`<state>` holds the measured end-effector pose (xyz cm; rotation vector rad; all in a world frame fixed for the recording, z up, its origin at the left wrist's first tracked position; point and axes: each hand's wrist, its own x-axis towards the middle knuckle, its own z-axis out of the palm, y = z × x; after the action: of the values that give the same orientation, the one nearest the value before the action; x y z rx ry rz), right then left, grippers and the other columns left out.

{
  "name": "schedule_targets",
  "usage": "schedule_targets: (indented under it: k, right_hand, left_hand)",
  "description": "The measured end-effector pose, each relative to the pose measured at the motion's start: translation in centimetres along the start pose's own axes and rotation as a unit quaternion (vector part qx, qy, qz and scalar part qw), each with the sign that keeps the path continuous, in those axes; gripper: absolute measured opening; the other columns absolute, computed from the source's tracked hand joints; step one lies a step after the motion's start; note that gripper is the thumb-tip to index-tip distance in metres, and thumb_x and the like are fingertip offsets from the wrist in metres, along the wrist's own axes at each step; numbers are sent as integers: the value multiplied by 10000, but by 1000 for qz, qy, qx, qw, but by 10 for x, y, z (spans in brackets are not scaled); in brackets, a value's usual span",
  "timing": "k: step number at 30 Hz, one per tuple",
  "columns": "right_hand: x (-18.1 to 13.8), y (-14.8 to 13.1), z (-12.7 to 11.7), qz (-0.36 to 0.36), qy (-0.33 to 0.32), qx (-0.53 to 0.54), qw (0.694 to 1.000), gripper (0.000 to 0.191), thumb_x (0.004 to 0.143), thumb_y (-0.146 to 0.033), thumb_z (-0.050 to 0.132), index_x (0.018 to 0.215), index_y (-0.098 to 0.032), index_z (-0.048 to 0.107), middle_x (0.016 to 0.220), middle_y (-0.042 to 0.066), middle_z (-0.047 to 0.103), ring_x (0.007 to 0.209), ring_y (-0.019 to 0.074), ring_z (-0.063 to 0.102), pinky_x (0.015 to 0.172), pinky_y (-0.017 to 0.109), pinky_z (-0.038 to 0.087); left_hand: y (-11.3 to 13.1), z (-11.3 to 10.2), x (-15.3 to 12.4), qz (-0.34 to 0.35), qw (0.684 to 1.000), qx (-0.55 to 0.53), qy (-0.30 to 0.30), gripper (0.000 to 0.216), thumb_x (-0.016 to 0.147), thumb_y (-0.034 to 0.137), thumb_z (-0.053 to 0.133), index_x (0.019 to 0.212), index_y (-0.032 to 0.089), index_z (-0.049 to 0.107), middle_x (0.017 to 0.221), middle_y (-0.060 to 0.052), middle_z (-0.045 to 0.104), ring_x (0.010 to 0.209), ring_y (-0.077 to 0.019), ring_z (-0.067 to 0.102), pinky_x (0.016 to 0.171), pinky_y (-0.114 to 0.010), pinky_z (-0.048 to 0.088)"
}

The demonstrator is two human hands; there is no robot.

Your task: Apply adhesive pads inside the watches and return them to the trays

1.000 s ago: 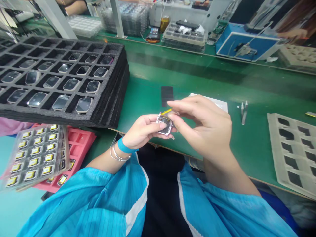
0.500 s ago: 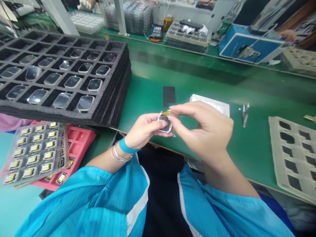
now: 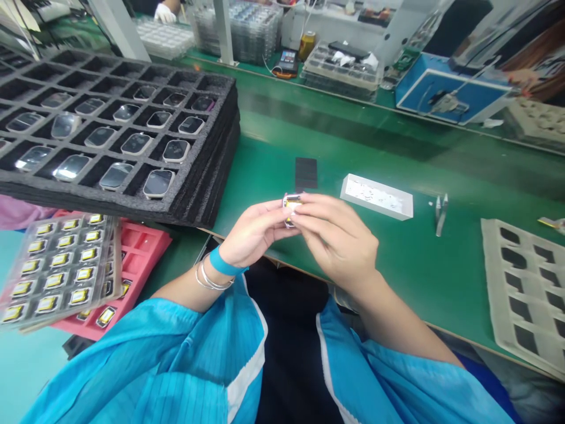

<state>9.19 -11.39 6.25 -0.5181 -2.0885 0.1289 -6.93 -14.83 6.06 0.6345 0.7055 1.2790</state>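
Left hand: I'm pinching the watch case between thumb and fingers, wrist angled inward.
Right hand: I'm pressing my fingers onto it from the right, fingers pointing left.
Case: I'm holding it between both hands above the bench, its long axis hidden.

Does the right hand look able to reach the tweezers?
Probably yes. The right hand sits near the tweezers, and the white tray lies beyond, not between them. But its fingers are pinching the watch body, so it would let go first.
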Motion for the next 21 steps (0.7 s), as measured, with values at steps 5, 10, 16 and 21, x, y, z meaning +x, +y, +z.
schedule_targets:
  k: [5,10,16,21]
  right_hand:
    - [-4,3,-1,203,15,129,971,391,829,-298,736,1206,-241,652,1285,112,624,1194,257,619,971,436,573]
    - [-9,1,2,310,-37,287,906,454,824,-332,750,1243,-203,633,1143,100,724,989,205,725,843,313,627]
    - [-16,-4,11,312,-4,276,909,467,803,-276,768,1254,-290,648,1115,86,741,952,252,739,819,357,647]
    - [-26,29,3,256,-95,370,888,609,807,-370,743,1378,-407,535,1395,80,583,1232,340,588,918,481,614]
  left_hand:
    - [-1,0,-2,36,996,70,-47,331,769,317,791,1052,154,740,1005,-89,746,969,-236,708,911,-354,556]
    - [-12,-1,3,114,985,125,-34,310,782,332,781,1037,163,735,1042,-91,749,976,-227,707,888,-325,560]
    - [4,-13,-12,141,953,248,-102,338,877,408,662,1119,183,730,1152,-101,727,1091,-237,680,980,-327,523]
    - [80,-33,-55,159,969,181,-56,405,892,293,646,1285,195,649,1179,-125,715,1012,-245,715,841,-311,588]
